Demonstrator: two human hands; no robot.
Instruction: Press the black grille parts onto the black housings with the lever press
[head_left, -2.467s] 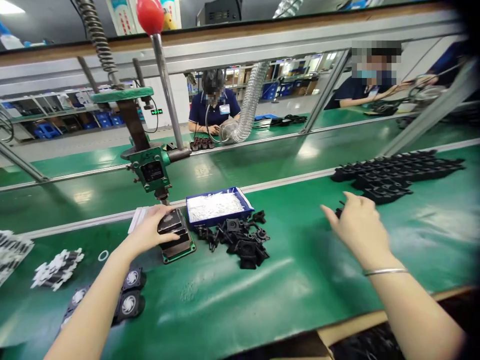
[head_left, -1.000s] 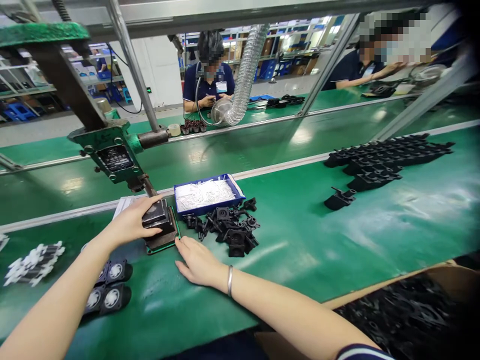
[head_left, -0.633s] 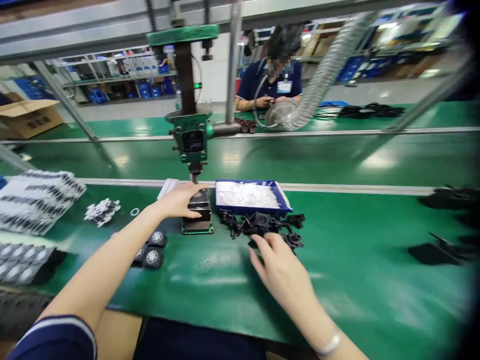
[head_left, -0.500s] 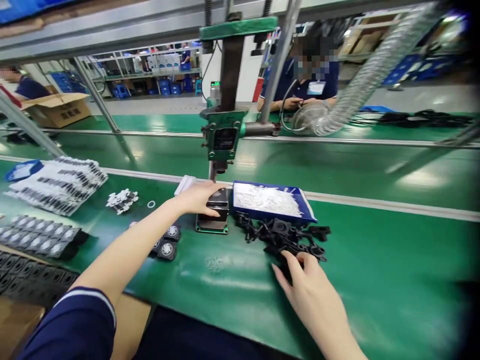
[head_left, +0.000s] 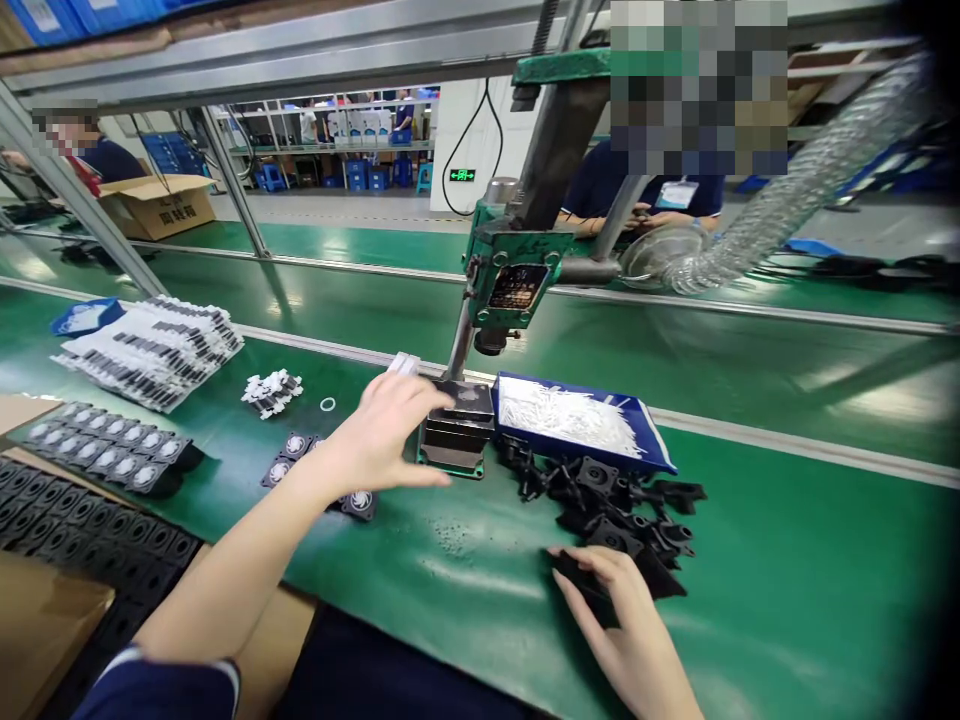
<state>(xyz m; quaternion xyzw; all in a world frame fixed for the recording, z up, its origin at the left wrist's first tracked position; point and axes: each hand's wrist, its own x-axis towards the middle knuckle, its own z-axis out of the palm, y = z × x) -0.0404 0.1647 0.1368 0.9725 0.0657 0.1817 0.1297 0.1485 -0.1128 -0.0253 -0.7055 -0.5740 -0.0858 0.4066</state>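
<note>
My left hand (head_left: 375, 435) is in front of the press's dark metal block (head_left: 466, 402), its thumb and fingers spread with nothing between them. Part of a group of small black fans with white rotors (head_left: 360, 503) is hidden under that wrist. My right hand (head_left: 626, 615) has its thumb and fingers around a black plastic part (head_left: 581, 580), slightly above or on the green bench; I cannot tell which. Just behind it lies a loose pile of black plastic frames (head_left: 600, 475). The green press head (head_left: 517, 280) stands over the block, tilted in view.
A blue tray of thin white pieces (head_left: 570, 415) sits behind the pile. Leftward are a white ring (head_left: 328, 404), stacked white-and-black parts (head_left: 157, 350), rows of fans (head_left: 112, 445) and a cardboard box (head_left: 45, 610). A co-worker (head_left: 652, 195) sits across the bench beside a clear duct hose (head_left: 795, 190).
My left hand has come off the block toward the left, fingers spreading. My right hand has drawn a black part from the pile toward me. The whole view has shifted and tilted.
</note>
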